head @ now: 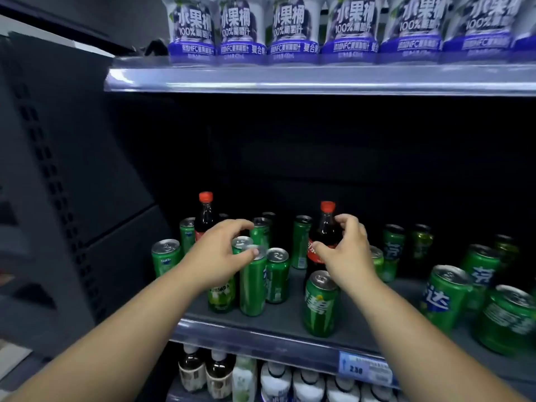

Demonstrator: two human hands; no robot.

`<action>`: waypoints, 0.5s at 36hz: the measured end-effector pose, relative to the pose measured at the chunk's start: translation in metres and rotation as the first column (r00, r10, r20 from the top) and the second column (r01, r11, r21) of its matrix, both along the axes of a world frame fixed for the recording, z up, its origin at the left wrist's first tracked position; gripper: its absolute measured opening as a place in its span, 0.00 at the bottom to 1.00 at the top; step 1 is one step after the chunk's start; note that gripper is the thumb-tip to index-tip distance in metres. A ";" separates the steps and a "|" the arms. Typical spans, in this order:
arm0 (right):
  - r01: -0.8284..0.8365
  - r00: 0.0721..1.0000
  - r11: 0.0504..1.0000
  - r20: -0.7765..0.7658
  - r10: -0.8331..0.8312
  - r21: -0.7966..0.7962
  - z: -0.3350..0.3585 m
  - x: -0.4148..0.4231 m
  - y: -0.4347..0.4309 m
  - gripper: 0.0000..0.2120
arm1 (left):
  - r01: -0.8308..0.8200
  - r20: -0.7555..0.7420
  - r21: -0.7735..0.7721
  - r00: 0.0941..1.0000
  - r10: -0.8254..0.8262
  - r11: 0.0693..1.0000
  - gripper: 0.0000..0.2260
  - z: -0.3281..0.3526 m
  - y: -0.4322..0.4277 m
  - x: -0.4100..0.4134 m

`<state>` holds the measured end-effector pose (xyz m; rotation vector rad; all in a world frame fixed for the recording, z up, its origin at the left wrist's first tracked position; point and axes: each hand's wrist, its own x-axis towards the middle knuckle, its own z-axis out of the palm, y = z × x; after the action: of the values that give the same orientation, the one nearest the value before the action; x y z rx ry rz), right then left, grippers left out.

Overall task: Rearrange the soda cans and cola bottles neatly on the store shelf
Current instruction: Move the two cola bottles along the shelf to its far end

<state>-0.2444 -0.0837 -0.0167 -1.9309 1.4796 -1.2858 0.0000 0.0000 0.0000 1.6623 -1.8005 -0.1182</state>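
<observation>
Green soda cans stand scattered on the grey middle shelf (290, 320). A cola bottle (324, 236) with a red cap stands among them, and my right hand (345, 250) is closed around its shoulder and red label. A second cola bottle (205, 213) stands at the back left. My left hand (223, 253) hovers over a cluster of cans with its fingers curled apart. Its thumb rests on the rim of a tall slim green can (253, 285), and a shorter can's top (242, 242) shows between thumb and fingers.
A short green can (320, 303) stands at the shelf's front under my right wrist. More green cans (446, 297) crowd the right side. Purple-and-white juice bottles (295, 27) line the shelf above. Bottles (275, 378) fill the shelf below. A dark side panel (72, 184) closes the left.
</observation>
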 end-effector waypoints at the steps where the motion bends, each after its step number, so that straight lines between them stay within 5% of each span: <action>1: 0.014 1.000 1.000 0.008 -0.014 0.017 0.000 0.003 -0.004 0.34 | 0.008 0.017 -0.009 1.000 -0.008 1.000 0.24 0.002 -0.004 0.002; 5: 0.022 0.999 0.993 -0.029 -0.018 0.113 0.000 0.013 -0.015 0.42 | 0.006 0.060 -0.019 0.998 -0.005 1.000 0.24 0.010 -0.018 0.010; 12: 0.080 0.996 0.989 -0.041 -0.076 0.123 0.004 0.027 -0.026 0.26 | 0.042 0.102 -0.052 0.994 -0.037 0.998 0.24 0.018 -0.029 0.034; 18: 0.080 0.995 0.997 -0.069 -0.079 0.023 0.003 0.048 -0.022 0.27 | 0.022 0.051 -0.164 0.999 -0.014 0.986 0.22 0.018 -0.036 0.062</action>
<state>-0.1968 -0.1055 -0.0141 -1.9349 1.6135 -1.2393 0.0617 -0.0358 0.0182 1.5448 -1.8109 0.0629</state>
